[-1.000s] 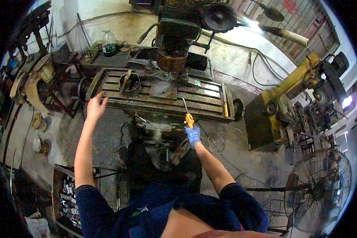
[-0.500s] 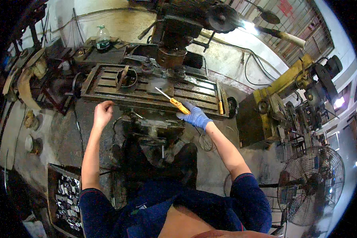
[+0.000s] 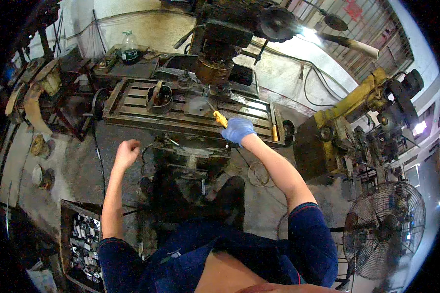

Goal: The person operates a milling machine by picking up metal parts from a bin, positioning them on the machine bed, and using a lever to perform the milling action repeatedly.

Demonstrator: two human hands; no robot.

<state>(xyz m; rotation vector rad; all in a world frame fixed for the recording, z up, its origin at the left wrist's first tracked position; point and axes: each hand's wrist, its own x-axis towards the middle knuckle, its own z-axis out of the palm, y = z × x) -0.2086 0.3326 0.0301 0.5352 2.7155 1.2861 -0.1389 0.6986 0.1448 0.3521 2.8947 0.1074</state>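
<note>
Screwdriver (image 3: 219, 118) work at the slotted mill table (image 3: 132, 105): gloved right hand (image 3: 237, 130) clamps its yellow handle, bare left hand (image 3: 126, 152) fisted nearby; steadying the tip seems next.

dim workshop, glaring lamp (image 3: 308, 34) upper right, dark fisheye rim bends edges, shadowed floor

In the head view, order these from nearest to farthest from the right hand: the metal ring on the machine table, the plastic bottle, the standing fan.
From the right hand:
1. Metal ring, on the machine table, to its left.
2. Plastic bottle, far back left on a bench.
3. Standing fan, lower right on the floor.
</note>
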